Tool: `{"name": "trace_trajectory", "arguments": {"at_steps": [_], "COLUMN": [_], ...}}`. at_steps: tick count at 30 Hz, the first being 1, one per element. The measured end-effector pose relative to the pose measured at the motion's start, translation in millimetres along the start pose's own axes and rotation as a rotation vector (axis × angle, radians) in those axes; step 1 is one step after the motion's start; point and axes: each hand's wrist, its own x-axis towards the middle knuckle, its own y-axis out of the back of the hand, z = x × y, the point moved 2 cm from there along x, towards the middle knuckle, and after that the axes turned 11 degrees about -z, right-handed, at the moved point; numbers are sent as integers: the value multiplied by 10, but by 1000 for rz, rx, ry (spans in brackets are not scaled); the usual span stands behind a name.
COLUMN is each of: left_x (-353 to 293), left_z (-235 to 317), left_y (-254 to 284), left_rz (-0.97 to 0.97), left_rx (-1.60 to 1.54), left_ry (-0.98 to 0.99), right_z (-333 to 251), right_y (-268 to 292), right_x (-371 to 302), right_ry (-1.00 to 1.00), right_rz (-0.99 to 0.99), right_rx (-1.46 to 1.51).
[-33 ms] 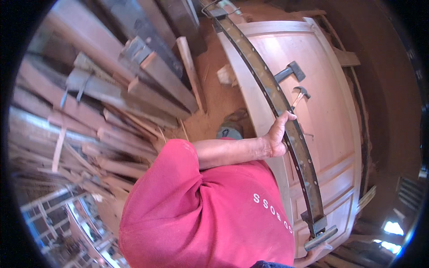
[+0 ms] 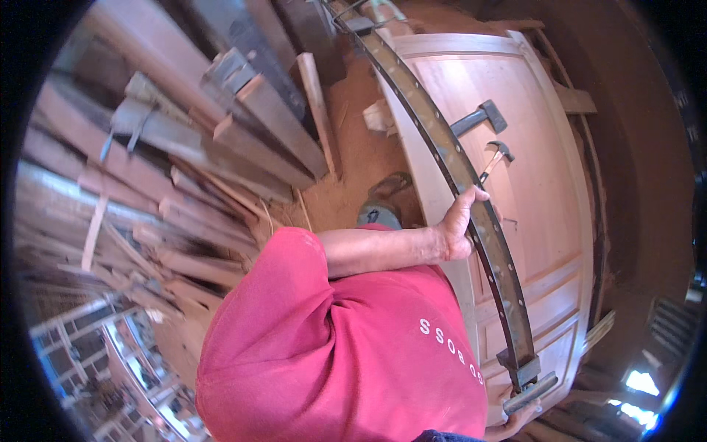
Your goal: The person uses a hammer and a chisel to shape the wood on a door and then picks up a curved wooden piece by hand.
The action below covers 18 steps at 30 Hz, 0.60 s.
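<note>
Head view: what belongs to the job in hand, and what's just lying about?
In hand:
bar clamp, with left hand and right hand on it
panelled door, apparently, beneath

Seemingly lying about:
block-headed hammer
claw hammer
timber lengths

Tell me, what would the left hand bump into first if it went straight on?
The left hand would meet the long bar in its grip first. Past that, its line crosses the panelled wooden door, though how far below that lies is unclear.

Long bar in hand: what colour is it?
The bar is mottled brown, best in the head view.
</note>
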Motion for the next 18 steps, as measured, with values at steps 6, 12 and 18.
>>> {"name": "trace_trajectory", "arguments": {"at_steps": [6, 12, 18], "left_x": [-713, -864, -1067], "left_z": [-569, -942, -867], "left_y": [169, 447, 1038], "left_rz": [80, 122, 273], "left_rx": [-146, -282, -311], "left_ry": [-119, -135, -213], "right_z": [-673, -1609, -2324], "right_y": [738, 1171, 1435], "right_x": [197, 401, 727], "right_ry": [236, 428, 539], "right_rz": [-94, -255, -675], "right_rx": [-91, -203, -571]}}
